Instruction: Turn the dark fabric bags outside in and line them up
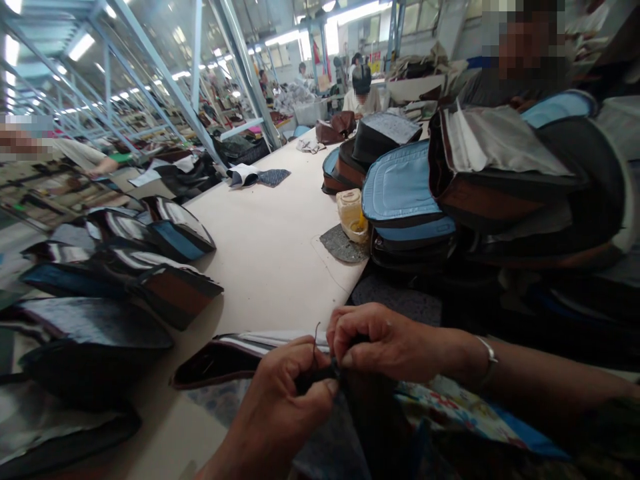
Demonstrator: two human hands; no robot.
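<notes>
An unfinished bag [215, 363] lies at the table's near edge and over my lap, its dark mouth facing left, with brown edging and grey patterned cloth. My left hand [280, 393] pinches its dark edge between thumb and fingers. Close beside it, almost touching, my right hand [385, 340] is closed at the same edge with fingertips together. A thin dark thread end [317, 337] sticks up between the hands. What exactly lies under the right fingertips is too small to make out. Flowered cloth [445, 403] shows below my right forearm.
Several part-made bags [185, 293] line the table's left side. More bags, blue [400, 180] and brown, are stacked at right beside a cut-open plastic container [353, 213] and a grey scrap [345, 243]. A co-worker [525, 60] is behind the stack. Metal posts rise at left.
</notes>
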